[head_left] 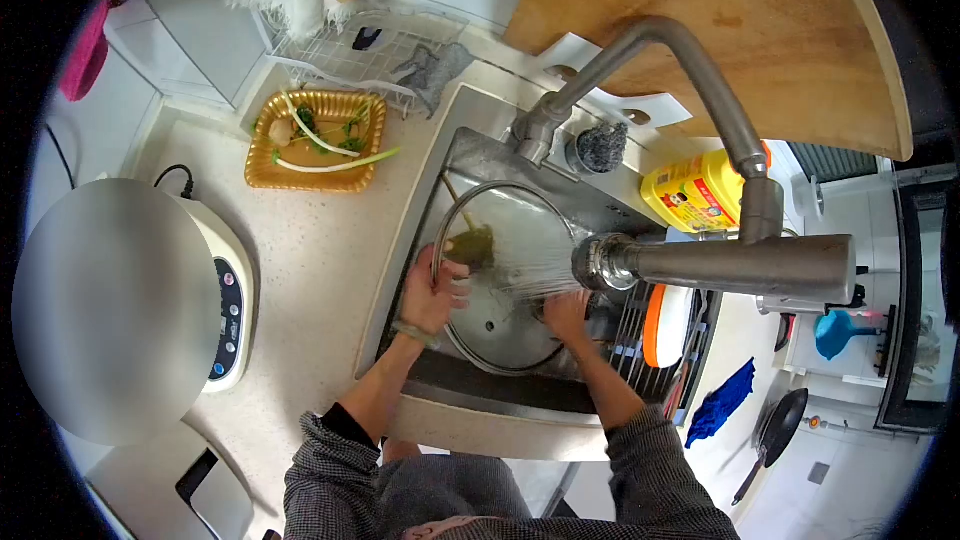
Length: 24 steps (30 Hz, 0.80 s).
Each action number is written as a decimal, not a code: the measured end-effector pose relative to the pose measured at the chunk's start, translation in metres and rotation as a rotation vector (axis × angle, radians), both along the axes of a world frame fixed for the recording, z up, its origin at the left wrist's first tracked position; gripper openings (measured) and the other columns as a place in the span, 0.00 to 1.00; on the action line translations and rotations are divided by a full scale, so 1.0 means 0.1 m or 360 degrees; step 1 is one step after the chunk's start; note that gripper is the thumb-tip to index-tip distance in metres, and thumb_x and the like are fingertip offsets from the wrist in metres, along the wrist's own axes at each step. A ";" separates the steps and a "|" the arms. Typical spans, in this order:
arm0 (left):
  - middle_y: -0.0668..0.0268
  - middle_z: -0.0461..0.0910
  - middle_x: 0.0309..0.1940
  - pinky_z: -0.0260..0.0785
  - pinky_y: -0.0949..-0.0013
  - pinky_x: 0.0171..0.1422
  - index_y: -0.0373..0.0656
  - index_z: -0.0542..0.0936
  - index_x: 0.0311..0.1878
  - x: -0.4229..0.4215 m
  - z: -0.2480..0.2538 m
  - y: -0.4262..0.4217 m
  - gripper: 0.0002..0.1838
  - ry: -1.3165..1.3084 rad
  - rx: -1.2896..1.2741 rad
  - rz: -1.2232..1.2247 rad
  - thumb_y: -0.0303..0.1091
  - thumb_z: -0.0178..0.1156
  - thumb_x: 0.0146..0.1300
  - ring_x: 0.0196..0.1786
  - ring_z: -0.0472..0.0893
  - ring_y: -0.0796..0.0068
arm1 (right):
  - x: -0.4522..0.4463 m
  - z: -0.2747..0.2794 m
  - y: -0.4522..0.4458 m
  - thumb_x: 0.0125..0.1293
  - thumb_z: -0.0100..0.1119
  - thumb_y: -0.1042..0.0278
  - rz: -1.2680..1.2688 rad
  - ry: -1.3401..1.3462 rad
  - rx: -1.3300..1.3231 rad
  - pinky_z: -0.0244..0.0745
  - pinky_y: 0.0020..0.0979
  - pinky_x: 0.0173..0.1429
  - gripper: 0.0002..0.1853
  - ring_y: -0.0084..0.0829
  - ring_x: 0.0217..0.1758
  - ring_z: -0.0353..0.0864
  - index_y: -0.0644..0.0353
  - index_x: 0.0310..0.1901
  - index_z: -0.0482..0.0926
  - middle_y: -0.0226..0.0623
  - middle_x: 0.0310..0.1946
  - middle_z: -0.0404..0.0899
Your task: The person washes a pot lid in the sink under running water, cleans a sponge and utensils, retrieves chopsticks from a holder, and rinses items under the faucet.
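A round glass lid (510, 325) with a metal rim is tilted in the steel sink (450, 370). My left hand (435, 290) is closed around the left edge of the lid. Water sprays from the faucet head (605, 262) onto the glass. My right hand (567, 316) is at the lid's right side under the spray, its fingers partly hidden by water. A greenish-brown item (472, 248) shows near my left hand, seemingly through the glass; what it is I cannot make out.
A gold tray (262, 176) with green onions stands at the back left, near an appliance (235, 280). Behind the sink are a scrubber (600, 148), a yellow bottle (695, 190) and a wooden board (740, 30). An orange-rimmed dish (668, 325) rests on the rack.
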<state>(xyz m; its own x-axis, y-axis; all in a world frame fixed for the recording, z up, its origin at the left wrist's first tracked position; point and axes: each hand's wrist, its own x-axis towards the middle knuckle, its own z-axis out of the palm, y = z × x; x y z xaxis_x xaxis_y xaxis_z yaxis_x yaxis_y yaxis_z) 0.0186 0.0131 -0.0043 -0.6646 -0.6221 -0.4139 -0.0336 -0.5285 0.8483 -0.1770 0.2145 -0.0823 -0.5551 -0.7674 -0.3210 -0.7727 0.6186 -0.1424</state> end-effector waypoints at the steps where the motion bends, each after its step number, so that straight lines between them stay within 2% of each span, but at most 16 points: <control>1: 0.60 0.78 0.36 0.76 0.68 0.27 0.43 0.62 0.58 0.01 -0.03 0.01 0.17 -0.0011 -0.0023 -0.0043 0.35 0.44 0.68 0.27 0.80 0.70 | -0.12 -0.11 -0.22 0.66 0.42 0.64 -0.0030 0.0007 -0.0405 0.41 0.46 0.71 0.28 0.54 0.69 0.49 0.67 0.65 0.52 0.58 0.66 0.49; 2: 0.60 0.78 0.36 0.76 0.68 0.27 0.43 0.62 0.58 0.01 0.03 0.02 0.17 -0.0024 -0.0025 -0.0035 0.35 0.44 0.68 0.27 0.80 0.70 | -0.24 -0.22 -0.44 0.67 0.41 0.63 -0.0010 0.0020 -0.0797 0.41 0.46 0.71 0.28 0.54 0.69 0.49 0.67 0.65 0.52 0.57 0.66 0.48; 3: 0.59 0.77 0.35 0.76 0.69 0.28 0.42 0.61 0.58 -0.01 0.16 0.03 0.17 -0.0036 -0.0022 -0.0088 0.33 0.43 0.68 0.27 0.79 0.71 | -0.12 -0.09 -0.84 0.67 0.41 0.62 -0.0099 0.0220 -0.1264 0.41 0.46 0.71 0.28 0.52 0.70 0.48 0.66 0.65 0.52 0.56 0.67 0.46; 5: 0.59 0.77 0.34 0.76 0.70 0.28 0.40 0.61 0.58 -0.02 0.20 0.06 0.16 -0.0060 -0.0023 -0.0150 0.30 0.42 0.68 0.28 0.79 0.72 | 0.13 0.35 -1.31 0.67 0.40 0.62 -0.0064 0.0295 -0.0959 0.38 0.45 0.72 0.28 0.51 0.72 0.40 0.61 0.67 0.51 0.55 0.68 0.41; 6: 0.59 0.77 0.34 0.75 0.70 0.28 0.40 0.62 0.58 -0.02 0.16 0.08 0.16 -0.0072 -0.0095 -0.0175 0.31 0.42 0.68 0.27 0.79 0.72 | 0.29 0.46 -1.38 0.67 0.40 0.62 -0.0075 0.0290 -0.0960 0.38 0.45 0.72 0.28 0.51 0.72 0.40 0.61 0.67 0.51 0.55 0.68 0.41; 8: 0.59 0.77 0.34 0.75 0.70 0.28 0.40 0.62 0.58 -0.02 0.09 0.09 0.16 -0.0073 -0.0161 -0.0207 0.32 0.42 0.68 0.27 0.79 0.72 | 0.54 0.59 -1.39 0.69 0.35 0.63 0.0202 -0.0227 -0.1058 0.35 0.44 0.73 0.28 0.48 0.73 0.37 0.58 0.68 0.47 0.45 0.71 0.39; 10: 0.58 0.78 0.34 0.75 0.70 0.27 0.40 0.63 0.56 0.00 0.02 0.03 0.16 -0.0213 -0.0794 -0.0170 0.33 0.43 0.68 0.25 0.79 0.72 | 0.81 0.54 -1.09 0.68 0.37 0.63 0.0509 -0.0379 -0.0919 0.32 0.46 0.73 0.29 0.48 0.73 0.35 0.55 0.69 0.47 0.44 0.71 0.36; 11: 0.58 0.78 0.34 0.75 0.70 0.27 0.40 0.63 0.56 0.01 0.02 0.01 0.16 -0.0209 -0.0791 -0.0162 0.33 0.43 0.68 0.25 0.79 0.72 | 0.93 0.66 -0.90 0.67 0.39 0.64 0.0603 -0.0522 -0.0811 0.32 0.47 0.73 0.29 0.48 0.73 0.35 0.54 0.69 0.48 0.45 0.71 0.36; 13: 0.60 0.78 0.37 0.76 0.70 0.30 0.40 0.62 0.58 0.03 0.01 -0.02 0.20 -0.0028 -0.0204 -0.0044 0.39 0.46 0.68 0.28 0.80 0.72 | 0.98 0.84 -0.50 0.66 0.42 0.65 0.0713 -0.0657 -0.0543 0.32 0.49 0.72 0.29 0.48 0.73 0.37 0.54 0.68 0.51 0.45 0.70 0.39; 14: 0.60 0.78 0.37 0.76 0.70 0.30 0.40 0.62 0.58 0.03 0.03 -0.03 0.20 -0.0023 -0.0201 -0.0036 0.39 0.46 0.68 0.28 0.80 0.72 | 0.93 0.87 -0.32 0.65 0.43 0.66 0.0725 -0.0649 -0.0382 0.32 0.49 0.72 0.28 0.49 0.73 0.38 0.55 0.67 0.52 0.45 0.70 0.41; 16: 0.60 0.78 0.36 0.76 0.70 0.29 0.40 0.62 0.58 0.02 0.09 -0.02 0.21 0.0005 -0.0080 0.0004 0.41 0.47 0.67 0.26 0.79 0.72 | 0.67 0.65 0.03 0.65 0.44 0.65 0.0744 -0.0047 -0.0153 0.37 0.52 0.71 0.27 0.51 0.71 0.43 0.56 0.66 0.55 0.52 0.68 0.46; 18: 0.60 0.78 0.36 0.77 0.69 0.29 0.41 0.62 0.58 0.02 0.02 -0.02 0.21 0.0055 -0.0058 0.0005 0.42 0.48 0.67 0.26 0.80 0.72 | 0.25 0.34 0.29 0.66 0.44 0.63 0.0219 0.0099 -0.0180 0.41 0.52 0.68 0.26 0.52 0.68 0.50 0.60 0.64 0.58 0.58 0.63 0.53; 20: 0.60 0.78 0.36 0.77 0.69 0.29 0.42 0.62 0.58 0.03 0.01 -0.02 0.22 0.0088 -0.0044 0.0007 0.44 0.48 0.67 0.25 0.80 0.71 | -0.05 0.15 0.30 0.67 0.44 0.65 -0.0256 0.0304 -0.0786 0.69 0.46 0.50 0.14 0.45 0.47 0.73 0.68 0.45 0.70 0.57 0.45 0.69; 21: 0.59 0.78 0.35 0.76 0.69 0.27 0.43 0.63 0.57 0.02 0.03 -0.04 0.19 0.0104 0.0017 -0.0001 0.40 0.47 0.67 0.25 0.79 0.71 | -0.20 0.16 0.30 0.67 0.44 0.65 -0.0255 0.0295 -0.0800 0.69 0.46 0.50 0.14 0.45 0.47 0.73 0.68 0.45 0.70 0.57 0.45 0.69; 23: 0.58 0.78 0.34 0.75 0.69 0.26 0.43 0.63 0.56 0.05 -0.02 -0.05 0.16 0.0104 0.0089 -0.0023 0.37 0.45 0.68 0.24 0.79 0.70 | -0.35 0.27 0.37 0.68 0.45 0.64 -0.1217 -0.0927 -0.1140 0.73 0.36 0.33 0.14 0.36 0.27 0.78 0.71 0.37 0.71 0.48 0.30 0.75; 24: 0.58 0.78 0.34 0.75 0.67 0.26 0.45 0.64 0.56 0.05 -0.16 -0.09 0.16 0.0148 0.0448 0.0024 0.38 0.47 0.67 0.23 0.78 0.67 | -0.32 0.43 0.33 0.68 0.45 0.64 -0.1220 -0.0926 -0.1145 0.73 0.36 0.33 0.14 0.36 0.27 0.78 0.71 0.37 0.71 0.48 0.30 0.75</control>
<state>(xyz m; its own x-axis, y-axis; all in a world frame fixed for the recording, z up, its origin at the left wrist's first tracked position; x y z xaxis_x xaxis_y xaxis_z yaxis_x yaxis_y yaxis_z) 0.0234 0.0043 -0.0204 -0.6995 -0.5015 -0.5091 0.0472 -0.7433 0.6673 -0.2090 0.2475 -0.0396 -0.8596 -0.4071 -0.3087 0.0565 0.5247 -0.8494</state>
